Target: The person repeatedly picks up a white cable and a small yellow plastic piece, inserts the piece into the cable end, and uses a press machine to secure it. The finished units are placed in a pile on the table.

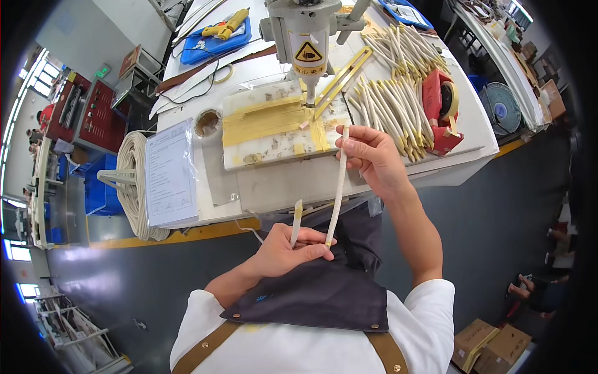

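A thin white cord piece [338, 190] with yellow-taped ends stands nearly upright in front of the table edge. My right hand [377, 159] pinches its upper end. My left hand [289, 249] has the lower end between thumb and fingers. From the same left hand pokes a short white strip [297, 221] with yellow near its tip; whether it is a separate piece I cannot tell. Just beyond my hands, a press head [305, 47] points down at a white block [240, 156] partly covered in yellow tape.
Bundles of taped cord pieces [395, 112] lie at the right beside a red tape dispenser [436, 106]. At the left are a coil of cord [128, 181], a printed sheet [169, 174] and a tape roll [207, 123]. A yellow glue gun [230, 25] rests on a blue tray [215, 47].
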Available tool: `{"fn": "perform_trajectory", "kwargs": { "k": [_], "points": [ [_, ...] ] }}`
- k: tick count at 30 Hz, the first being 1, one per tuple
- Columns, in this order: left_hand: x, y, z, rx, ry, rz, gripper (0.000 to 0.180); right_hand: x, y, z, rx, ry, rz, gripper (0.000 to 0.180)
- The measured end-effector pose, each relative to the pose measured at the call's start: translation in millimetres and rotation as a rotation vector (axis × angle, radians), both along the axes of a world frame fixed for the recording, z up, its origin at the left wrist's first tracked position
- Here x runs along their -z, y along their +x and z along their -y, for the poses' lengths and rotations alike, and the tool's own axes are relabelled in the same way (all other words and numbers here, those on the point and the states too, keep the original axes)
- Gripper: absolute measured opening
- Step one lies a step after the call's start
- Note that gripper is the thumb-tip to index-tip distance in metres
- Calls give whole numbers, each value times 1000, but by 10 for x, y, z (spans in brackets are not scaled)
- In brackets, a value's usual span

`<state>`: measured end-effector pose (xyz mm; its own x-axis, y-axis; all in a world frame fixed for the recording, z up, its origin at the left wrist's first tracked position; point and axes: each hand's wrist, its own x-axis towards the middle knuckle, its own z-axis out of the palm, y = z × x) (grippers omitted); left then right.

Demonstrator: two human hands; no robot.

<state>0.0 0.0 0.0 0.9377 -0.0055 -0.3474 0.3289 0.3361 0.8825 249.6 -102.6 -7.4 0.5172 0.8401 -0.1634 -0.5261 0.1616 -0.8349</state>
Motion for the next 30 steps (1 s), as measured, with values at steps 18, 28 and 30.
{"fn": "perform_trajectory", "kwargs": {
  "k": [18, 28, 30],
  "points": [
    [90, 79, 99, -142, 239, -8, 21, -65, 57, 61, 111, -51, 168, 31],
    [301, 120, -102, -504, 82, 288, 50, -377, 833, 591, 960, -324, 1532, 15],
    [280, 136, -157, -415, 181, 184, 43, -122, 974, 634, 882, -476, 1729, 19]
  ]
}}
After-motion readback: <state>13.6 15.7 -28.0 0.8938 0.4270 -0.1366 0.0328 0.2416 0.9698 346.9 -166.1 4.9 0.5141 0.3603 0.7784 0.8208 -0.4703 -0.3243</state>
